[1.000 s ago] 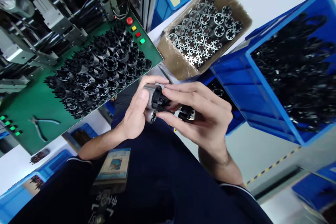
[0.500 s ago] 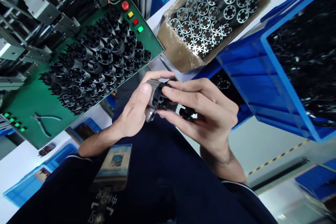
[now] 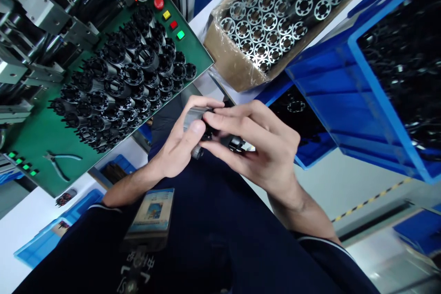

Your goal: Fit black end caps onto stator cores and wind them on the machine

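In front of my torso, my left hand [image 3: 179, 144] is wrapped round a grey metal stator core [image 3: 195, 113], its thumb near one end. A second grey cylinder end [image 3: 197, 152] shows beneath that hand. My right hand [image 3: 263, 142] pinches a black plastic end piece [image 3: 207, 132] against the core's right end; fingers partly hide where they meet. Another black plastic piece [image 3: 237, 143] sits inside my right hand, below the fingers. On the green bench, several stator cores with black toothed ends [image 3: 132, 76] stand packed together.
A cardboard box [image 3: 237, 71] holds several bare metal cores. To the right, a blue bin [image 3: 320, 96] contains dark parts, with a lower blue bin [image 3: 312, 158] beside it. Cutting pliers [image 3: 58, 163], coloured buttons [image 3: 166, 15] and machinery [image 3: 51, 14] are on the green bench [image 3: 65, 140].
Both hands have shifted slightly left with the core. My left thumb has moved over toward the black end piece, and my right fingers have closed in nearer to it.
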The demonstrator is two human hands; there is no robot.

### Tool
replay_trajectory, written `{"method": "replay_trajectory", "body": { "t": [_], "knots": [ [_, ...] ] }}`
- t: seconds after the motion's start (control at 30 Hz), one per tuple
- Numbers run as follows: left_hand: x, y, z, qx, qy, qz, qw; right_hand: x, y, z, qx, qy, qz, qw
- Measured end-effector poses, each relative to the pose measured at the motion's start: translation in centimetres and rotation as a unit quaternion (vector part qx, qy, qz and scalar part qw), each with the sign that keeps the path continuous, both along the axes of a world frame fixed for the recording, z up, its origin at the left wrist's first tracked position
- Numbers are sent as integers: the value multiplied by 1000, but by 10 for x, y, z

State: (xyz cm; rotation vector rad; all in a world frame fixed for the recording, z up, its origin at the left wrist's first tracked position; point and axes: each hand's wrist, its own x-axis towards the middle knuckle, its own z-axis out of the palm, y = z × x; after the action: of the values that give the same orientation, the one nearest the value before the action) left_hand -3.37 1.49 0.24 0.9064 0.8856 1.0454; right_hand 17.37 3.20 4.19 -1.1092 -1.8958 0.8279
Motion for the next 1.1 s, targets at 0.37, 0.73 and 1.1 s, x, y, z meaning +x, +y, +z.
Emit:
{"method": "replay_trajectory", "body": {
  "t": [0.37, 0.73, 1.1],
  "knots": [
    [14, 29, 11, -107, -153, 111, 976, 10, -10, -6, -156, 113, 58, 980],
    [24, 21, 21, -113, -99, 185, 971, -10, -17, -11, -103, 83, 5, 991],
    [34, 22, 26, -112, -116, 212, 964, -16, -28, -25, -83, 119, -48, 988]
  ]
}}
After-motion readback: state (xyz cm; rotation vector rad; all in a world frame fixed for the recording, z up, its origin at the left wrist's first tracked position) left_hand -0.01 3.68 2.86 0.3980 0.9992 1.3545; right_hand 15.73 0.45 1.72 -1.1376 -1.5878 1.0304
